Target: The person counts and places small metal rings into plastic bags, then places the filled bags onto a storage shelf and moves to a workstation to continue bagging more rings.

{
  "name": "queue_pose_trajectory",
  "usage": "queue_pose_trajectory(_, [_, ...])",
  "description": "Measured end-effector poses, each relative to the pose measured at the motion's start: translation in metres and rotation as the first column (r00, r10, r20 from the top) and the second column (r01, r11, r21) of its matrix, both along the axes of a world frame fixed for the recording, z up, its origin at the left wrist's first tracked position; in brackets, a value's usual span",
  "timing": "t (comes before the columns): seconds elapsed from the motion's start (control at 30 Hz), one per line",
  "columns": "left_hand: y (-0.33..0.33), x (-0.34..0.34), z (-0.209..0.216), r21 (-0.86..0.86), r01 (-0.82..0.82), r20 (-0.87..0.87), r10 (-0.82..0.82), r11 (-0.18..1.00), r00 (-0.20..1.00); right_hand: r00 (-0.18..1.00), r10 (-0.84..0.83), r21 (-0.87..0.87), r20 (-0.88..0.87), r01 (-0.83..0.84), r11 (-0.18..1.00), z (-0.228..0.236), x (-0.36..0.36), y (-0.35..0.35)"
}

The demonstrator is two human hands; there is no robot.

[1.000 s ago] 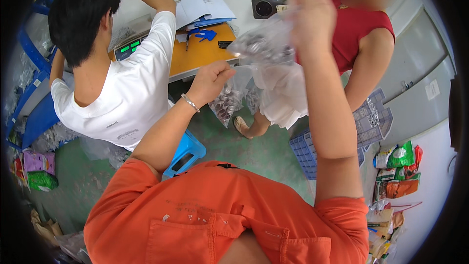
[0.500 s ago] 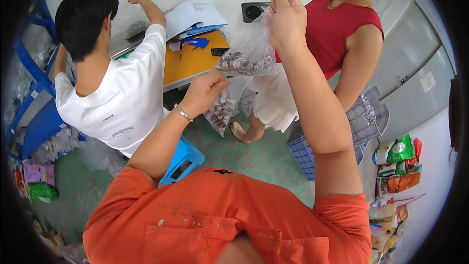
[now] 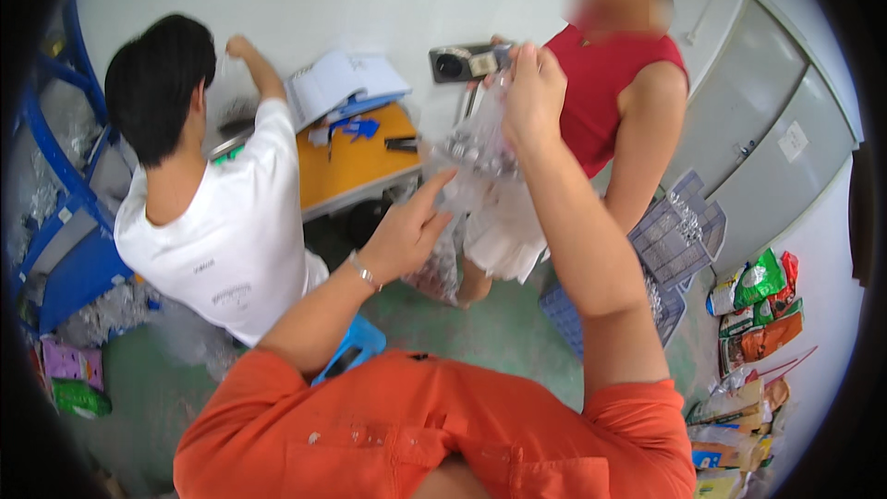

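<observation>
Transparent plastic forms the upper bag of small metal pieces [image 3: 476, 155], which hangs below your right hand [image 3: 536, 97], slightly to its left; this hand is clamped on the bag's top. Your left hand [image 3: 405, 236] is lower and more left, its index finger [image 3: 431, 191] extended toward this bag; whether it also grips the lower bag [image 3: 436, 279], just beneath, I cannot tell. Beyond your left hand stands the yellow-orange table [image 3: 356, 166].

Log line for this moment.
right hand: holding clear metal-parts bag by top | left hand: index finger extended toward bag | left grip: unclear
</observation>
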State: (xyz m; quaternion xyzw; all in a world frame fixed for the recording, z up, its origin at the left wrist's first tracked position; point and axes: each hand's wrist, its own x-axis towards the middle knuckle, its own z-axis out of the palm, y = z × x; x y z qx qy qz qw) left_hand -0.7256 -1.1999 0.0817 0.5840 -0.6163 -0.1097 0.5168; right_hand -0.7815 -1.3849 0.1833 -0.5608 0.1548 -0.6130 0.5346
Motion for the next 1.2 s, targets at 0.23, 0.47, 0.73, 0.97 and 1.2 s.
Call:
queue_pose_trajectory(0.23, [0.009, 0.001, 0.002, -0.147, -0.108, -0.232, 0.072, 0.983, 0.970, 0.971, 0.231, 0.003, -0.056, -0.231, 0.973, -0.006, -0.044, 0.018])
queue_pose_trajectory(0.47, [0.035, -0.021, -0.008, -0.142, -0.253, -0.201, 0.222, 0.957, 0.954, 0.718, 0.411, -0.070, -0.562, -0.536, 0.841, -0.062, -0.074, 0.044])
queue_pose_trajectory(0.73, [0.096, -0.060, -0.015, 0.044, -0.270, -0.060, 0.272, 0.962, 0.960, 0.204, 0.485, 0.005, -0.850, -0.918, 0.396, -0.109, -0.079, 0.111])
queue_pose_trajectory(0.97, [0.156, -0.086, -0.042, 0.160, -0.442, -0.104, 0.460, 0.883, 0.882, 0.403, 0.466, -0.306, -0.788, -0.913, 0.271, -0.149, -0.072, 0.159])
queue_pose_trajectory(1.2, [0.232, -0.088, -0.076, 0.253, -0.465, -0.316, 0.527, 0.848, 0.789, 0.379, 0.456, -0.358, -0.805, -0.924, 0.136, -0.155, -0.059, 0.227])
